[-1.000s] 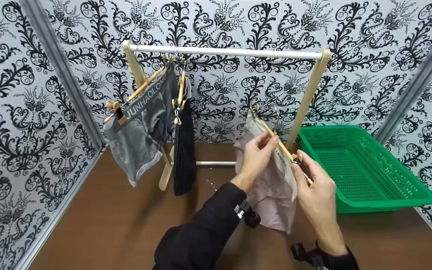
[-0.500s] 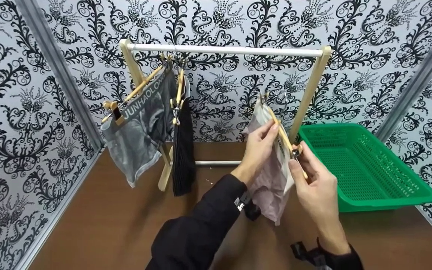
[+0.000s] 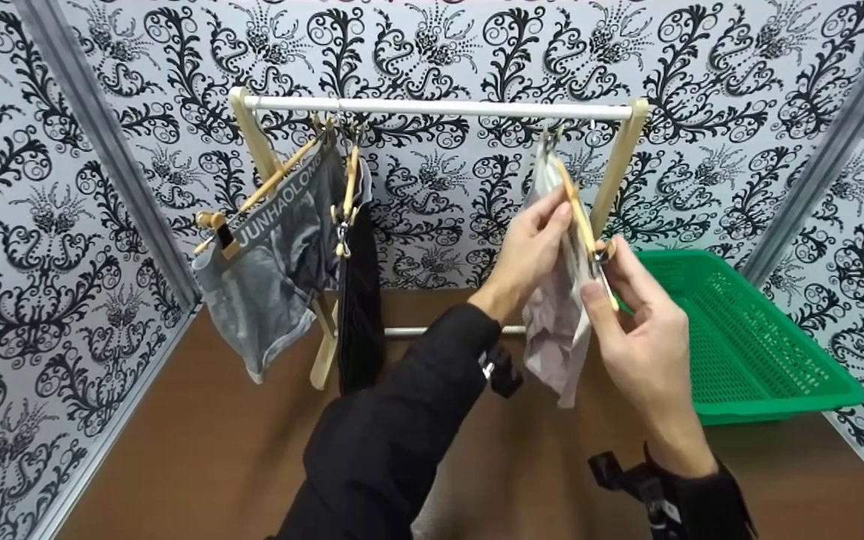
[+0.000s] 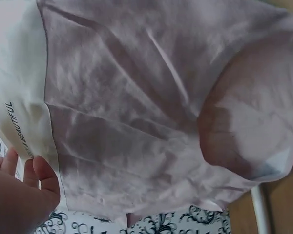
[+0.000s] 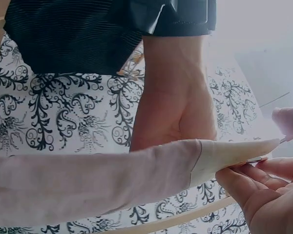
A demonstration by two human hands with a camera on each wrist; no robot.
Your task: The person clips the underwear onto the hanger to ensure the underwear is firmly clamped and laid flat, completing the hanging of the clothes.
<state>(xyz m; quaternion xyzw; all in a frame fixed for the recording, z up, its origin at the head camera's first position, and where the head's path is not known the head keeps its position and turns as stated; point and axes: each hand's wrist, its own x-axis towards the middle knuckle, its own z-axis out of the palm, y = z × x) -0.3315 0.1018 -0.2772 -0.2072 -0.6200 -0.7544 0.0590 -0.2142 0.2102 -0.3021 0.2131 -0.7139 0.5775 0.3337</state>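
A wooden clip hanger is held up below the rack's rod, running from the far clip back towards me. Pale pink underpants hang from it; in the left wrist view their cream waistband carries dark lettering, and one leg opening of the pink underpants faces the camera. My left hand pinches the hanger's bar at the waistband, thumb and fingers bent. At the near end, my right hand grips the hanger by its clip, its fingertips partly hidden in the right wrist view behind the cream waistband.
A wooden rack with a white rod stands ahead. On its left side hang grey boxer briefs and a black ribbed garment on hangers. A green plastic basket sits at the right on the brown table.
Both hands have raised the hanger with the pink underpants, its far end moving up and right close to the rod. The hanging garments at the left stay in place.
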